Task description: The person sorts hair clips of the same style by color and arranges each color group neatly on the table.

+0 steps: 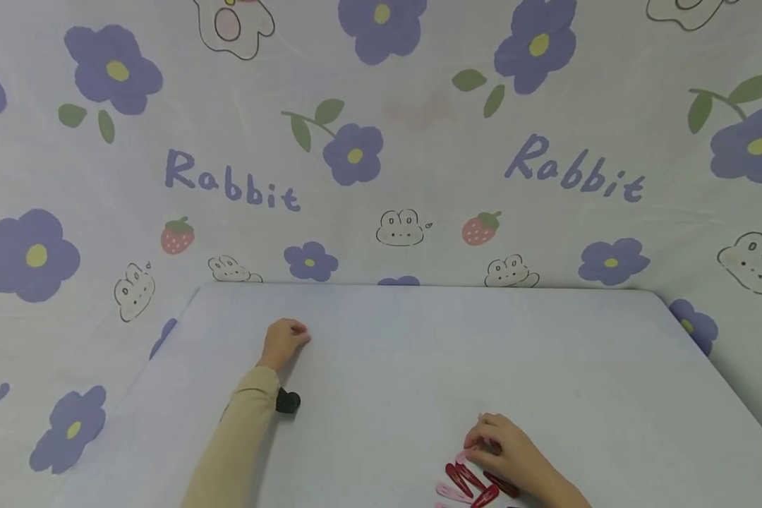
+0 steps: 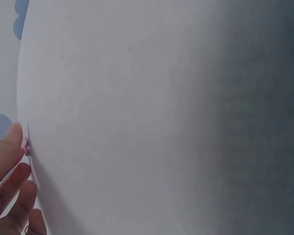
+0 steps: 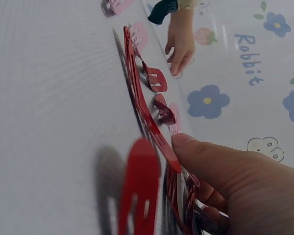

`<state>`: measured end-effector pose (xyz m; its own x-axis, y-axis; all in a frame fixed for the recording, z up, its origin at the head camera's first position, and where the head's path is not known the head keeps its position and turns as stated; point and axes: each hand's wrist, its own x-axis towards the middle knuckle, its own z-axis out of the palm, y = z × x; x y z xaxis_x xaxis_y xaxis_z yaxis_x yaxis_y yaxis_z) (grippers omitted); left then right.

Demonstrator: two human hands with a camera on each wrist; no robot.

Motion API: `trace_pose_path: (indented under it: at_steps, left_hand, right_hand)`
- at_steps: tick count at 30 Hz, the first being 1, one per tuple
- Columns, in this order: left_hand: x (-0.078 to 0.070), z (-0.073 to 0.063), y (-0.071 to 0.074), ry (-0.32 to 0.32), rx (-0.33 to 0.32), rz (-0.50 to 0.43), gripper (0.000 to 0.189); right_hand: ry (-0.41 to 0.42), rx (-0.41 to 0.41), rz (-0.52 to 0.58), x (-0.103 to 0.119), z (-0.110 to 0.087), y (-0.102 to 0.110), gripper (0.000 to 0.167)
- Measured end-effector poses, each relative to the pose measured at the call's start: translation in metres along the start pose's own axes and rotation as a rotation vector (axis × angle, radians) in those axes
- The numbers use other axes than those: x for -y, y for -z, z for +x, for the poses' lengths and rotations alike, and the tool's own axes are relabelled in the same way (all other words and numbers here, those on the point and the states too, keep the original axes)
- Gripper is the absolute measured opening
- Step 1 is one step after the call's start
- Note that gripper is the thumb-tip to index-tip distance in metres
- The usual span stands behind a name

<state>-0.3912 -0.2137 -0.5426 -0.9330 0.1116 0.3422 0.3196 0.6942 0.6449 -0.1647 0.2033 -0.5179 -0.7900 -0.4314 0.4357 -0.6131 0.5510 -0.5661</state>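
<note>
At the far left of the table, my left hand [image 1: 283, 343] pinches a small pink hair clip [image 2: 25, 146] between thumb and forefinger, close over the white surface. Most of that clip is hidden by the fingertips. My right hand [image 1: 506, 451] is at the near edge of a loose group of snap hair clips, its fingers curled and thumb bent inward. A pink snap clip [image 3: 174, 113] shows at its thumb tip, pinched there. Dark red snap clips [image 1: 470, 478] lie just below the hand, and a light pink clip [image 1: 452, 492] lies beside them.
The white table [image 1: 381, 367] has its far edge against a hanging cloth [image 1: 419, 162] printed with flowers, rabbits and strawberries. A black wrist device [image 1: 288, 401] sits by the left sleeve [image 1: 238, 437]. More red clips [image 3: 139, 186] lie close to the right wrist camera.
</note>
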Motion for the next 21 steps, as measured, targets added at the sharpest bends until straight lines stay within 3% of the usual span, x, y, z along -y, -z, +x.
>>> trace_pose_path:
  at_steps: [3,4,6,7,9,11,13,16,21]
  left_hand:
    - [0.053,0.016,-0.022,-0.032,-0.012,0.011,0.023]
    - [0.059,0.018,-0.024,-0.003,0.013,0.025,0.024]
    - [0.077,0.019,-0.032,-0.082,-0.042,0.026,0.025]
    - [0.061,0.013,-0.023,-0.067,-0.022,0.031,0.023]
    - [0.040,0.004,-0.012,-0.083,-0.046,0.029,0.021]
    - [0.004,-0.009,0.006,-0.065,-0.045,0.033,0.017]
    - [-0.029,-0.017,0.021,0.013,-0.006,0.045,0.015]
    - [-0.045,-0.021,0.027,0.105,0.022,0.080,0.016]
    - [-0.055,-0.023,0.026,0.259,0.060,0.127,0.018]
  right_hand:
    - [0.002,-0.006,-0.004,-0.001,0.000,0.000,0.013]
    - [0.003,-0.008,-0.008,-0.001,0.000,0.000,0.014]
    - [0.000,-0.007,-0.012,-0.001,0.000,0.001,0.014]
    - [-0.001,-0.007,-0.015,-0.001,0.000,0.001,0.014]
    - [-0.008,-0.003,-0.015,0.000,0.001,0.001,0.013]
    - [-0.013,0.005,-0.009,0.001,0.001,0.001,0.011]
    - [-0.019,0.006,-0.002,0.002,0.002,0.002,0.010]
    - [-0.025,-0.007,0.012,0.002,0.003,0.002,0.009]
    - [-0.082,-0.057,0.074,0.003,0.002,0.004,0.011]
